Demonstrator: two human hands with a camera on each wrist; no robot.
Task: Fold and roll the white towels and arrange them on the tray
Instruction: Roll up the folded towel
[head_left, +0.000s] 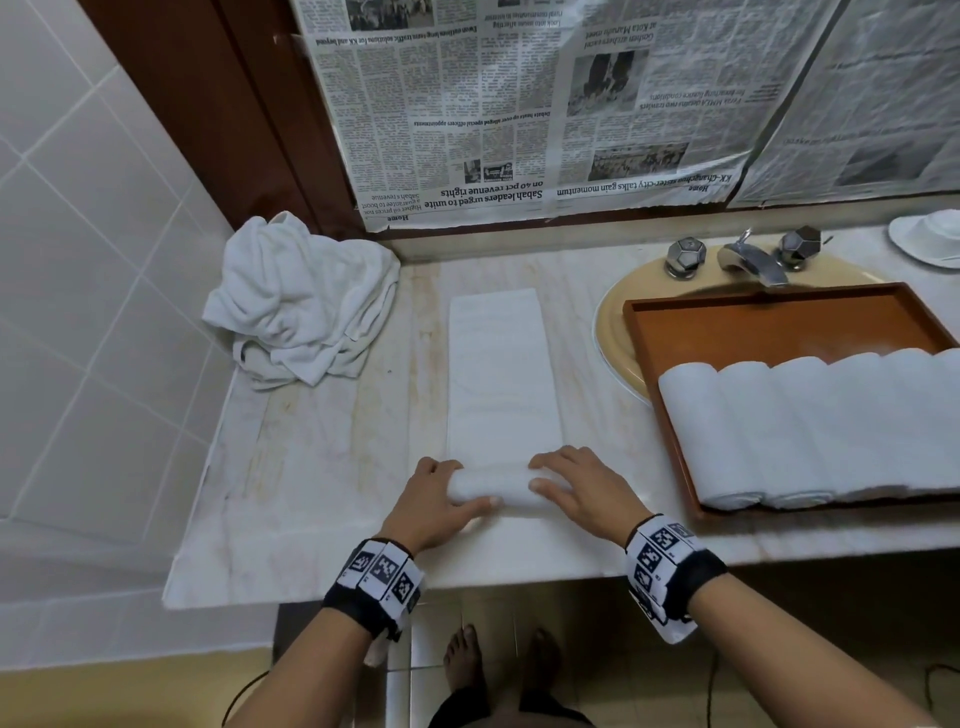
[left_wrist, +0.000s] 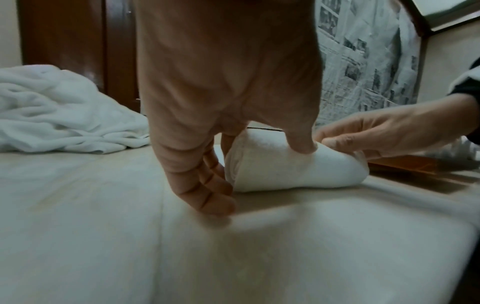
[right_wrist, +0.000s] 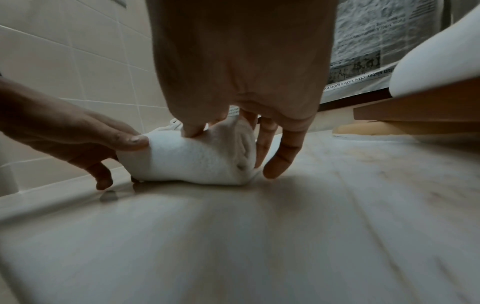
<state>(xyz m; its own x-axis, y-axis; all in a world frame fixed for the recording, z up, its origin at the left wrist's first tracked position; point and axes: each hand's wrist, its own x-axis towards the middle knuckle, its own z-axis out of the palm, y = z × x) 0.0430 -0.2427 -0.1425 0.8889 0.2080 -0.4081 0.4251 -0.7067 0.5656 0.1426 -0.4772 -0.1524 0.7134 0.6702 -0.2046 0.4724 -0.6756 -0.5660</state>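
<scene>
2 hands work the rolling step: left hand (head_left: 435, 500) and right hand (head_left: 577, 488) curl around the towel roll (head_left: 493, 486) at the desk's (head_left: 311, 467) front edge. Next, roll toward the back edge, then transfer it to the tray (head_left: 779, 322).

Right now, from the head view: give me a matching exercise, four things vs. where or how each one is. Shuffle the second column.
Things:
1. crumpled towels
2. folded towel
3. rolled towels
4. tray

Place or state:
A. in a row at the near end of the tray
B. lying over the sink
C. heaped at the back left corner of the counter
D. flat strip on the counter, its near end rolled up under both hands

Pairs: 1-C, 2-D, 3-A, 4-B

The left hand and right hand each grip one end of the roll.
</scene>
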